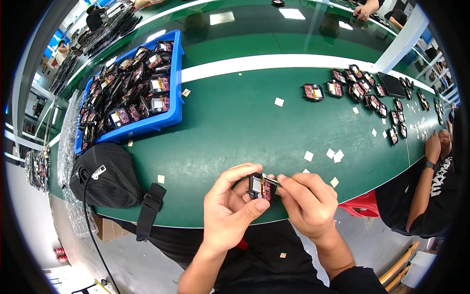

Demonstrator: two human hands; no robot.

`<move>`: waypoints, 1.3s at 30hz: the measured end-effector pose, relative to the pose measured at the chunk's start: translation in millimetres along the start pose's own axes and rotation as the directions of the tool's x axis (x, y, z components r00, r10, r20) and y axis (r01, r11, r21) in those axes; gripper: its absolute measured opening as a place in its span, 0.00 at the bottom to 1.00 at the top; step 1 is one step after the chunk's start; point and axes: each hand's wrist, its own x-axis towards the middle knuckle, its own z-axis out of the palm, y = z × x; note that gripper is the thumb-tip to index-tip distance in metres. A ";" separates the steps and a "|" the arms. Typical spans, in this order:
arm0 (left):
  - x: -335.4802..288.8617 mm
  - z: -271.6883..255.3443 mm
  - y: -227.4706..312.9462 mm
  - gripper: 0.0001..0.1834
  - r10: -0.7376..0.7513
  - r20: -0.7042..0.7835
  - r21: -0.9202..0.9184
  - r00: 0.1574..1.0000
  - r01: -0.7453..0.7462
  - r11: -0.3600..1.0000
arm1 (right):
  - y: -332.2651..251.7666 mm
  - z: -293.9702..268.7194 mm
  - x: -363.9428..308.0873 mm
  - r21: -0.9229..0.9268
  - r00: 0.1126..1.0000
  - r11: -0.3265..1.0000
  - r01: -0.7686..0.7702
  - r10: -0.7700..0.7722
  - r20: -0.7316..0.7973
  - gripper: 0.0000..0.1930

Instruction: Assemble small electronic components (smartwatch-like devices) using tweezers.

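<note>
Between the thumb and fingers of my left hand point(232, 203) is a small black device housing point(261, 188). Its open face shows a reddish circuit board and a silver-grey block. My right hand point(309, 201) pinches a thin, light-coloured strip or tool point(270, 180) at the housing's upper right edge; its exact kind is too small to tell. Both hands are over the table's near edge. Left of them stands a blue bin point(177, 83) heaped with similar black housings point(132, 88).
A black mesh bag point(105, 169) with a strap lies at the near left of the green table point(235, 127). More housings point(360, 88) are spread at the right, beside a black flat box point(390, 85). Small pale paper squares point(308, 156) are scattered about. Another person point(431, 181) sits at the right.
</note>
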 end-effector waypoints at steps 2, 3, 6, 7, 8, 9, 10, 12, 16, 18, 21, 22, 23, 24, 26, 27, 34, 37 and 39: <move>0.4 0.3 -0.1 0.30 0.009 0.003 0.004 1.000 -0.009 1.000 | 0.0 -0.2 -0.5 0.006 1.000 1.000 -0.002 0.002 0.000 0.17; 0.3 0.3 -0.1 0.30 0.006 0.003 0.000 1.000 -0.006 1.000 | -0.1 -0.1 -0.9 0.013 1.000 1.000 -0.006 0.006 -0.001 0.17; -0.4 0.0 0.2 0.30 -0.002 0.002 -0.004 1.000 0.002 1.000 | -0.4 -0.6 -1.1 -0.001 1.000 1.000 0.000 0.000 0.007 0.18; -0.5 0.0 0.5 0.30 -0.008 0.000 -0.004 1.000 0.008 1.000 | -1.1 -0.8 -0.5 -0.001 1.000 1.000 0.001 -0.001 0.007 0.18; -0.4 0.4 0.8 0.30 -0.007 0.000 -0.004 1.000 0.007 1.000 | -2.1 -1.1 0.3 0.005 1.000 1.000 -0.007 0.007 0.007 0.16; -0.3 0.9 1.2 0.30 -0.012 0.000 -0.004 1.000 0.012 1.000 | -2.7 -1.1 0.6 0.012 1.000 1.000 -0.015 0.015 0.007 0.14; -0.3 1.1 1.3 0.30 -0.018 0.000 -0.005 1.000 0.018 1.000 | -2.9 -1.2 0.7 0.013 1.000 1.000 -0.015 0.015 0.008 0.14; -0.4 0.1 0.1 0.30 -0.008 0.006 -0.001 1.000 0.008 1.000 | -2.8 -1.5 1.2 0.007 1.000 1.000 -0.008 0.008 0.012 0.13; -0.8 -0.3 0.1 0.30 -0.012 0.007 -0.001 1.000 0.012 1.000 | -2.5 -1.5 1.8 0.017 1.000 1.000 -0.009 0.009 0.014 0.13; -0.8 -1.0 0.1 0.30 -0.018 0.008 -0.006 1.000 0.018 1.000 | -2.3 -3.1 2.0 0.060 0.999 0.997 -0.041 0.039 0.030 0.12; -0.3 -0.6 -0.4 0.30 -0.018 0.009 -0.016 1.000 0.018 1.000 | -2.2 -7.8 4.2 0.114 0.992 0.988 -0.108 0.100 0.071 0.13; -0.1 -0.3 -0.6 0.30 -0.014 0.009 -0.021 1.000 0.014 1.000 | -2.3 -8.5 5.0 0.114 0.992 0.988 -0.108 0.100 0.071 0.13; -0.2 -0.4 -0.4 0.30 -0.014 0.009 -0.021 1.000 0.014 1.000 | -2.4 -9.1 5.7 0.125 0.991 0.985 -0.116 0.107 0.081 0.12; -0.4 -0.9 0.1 0.30 -0.019 0.012 -0.017 1.000 0.019 1.000 | -2.5 -9.3 6.0 0.137 0.989 0.983 -0.125 0.113 0.091 0.11; -0.4 -0.9 0.7 0.30 -0.025 0.016 -0.013 1.000 0.026 1.000 | -2.1 -9.0 5.7 0.132 0.990 0.983 -0.125 0.114 0.088 0.11; -0.6 -0.9 1.2 0.30 -0.030 0.013 -0.013 0.999 0.030 0.999 | -1.9 -8.2 5.5 0.131 0.990 0.984 -0.124 0.114 0.085 0.11; -0.4 -1.5 0.2 0.30 -0.021 0.016 -0.019 1.000 0.021 1.000 | -3.2 -5.9 4.4 0.077 0.994 0.992 -0.097 0.092 0.062 0.11; -0.3 9.8 5.8 0.36 -0.055 -0.115 0.038 0.992 0.060 0.997 | -3.1 -5.2 4.0 0.075 0.994 0.993 -0.095 0.090 0.059 0.12; -0.2 10.1 4.9 0.35 -0.052 -0.116 0.028 0.992 0.055 0.998 | -3.0 -4.2 3.3 0.066 0.995 0.993 -0.094 0.091 0.041 0.12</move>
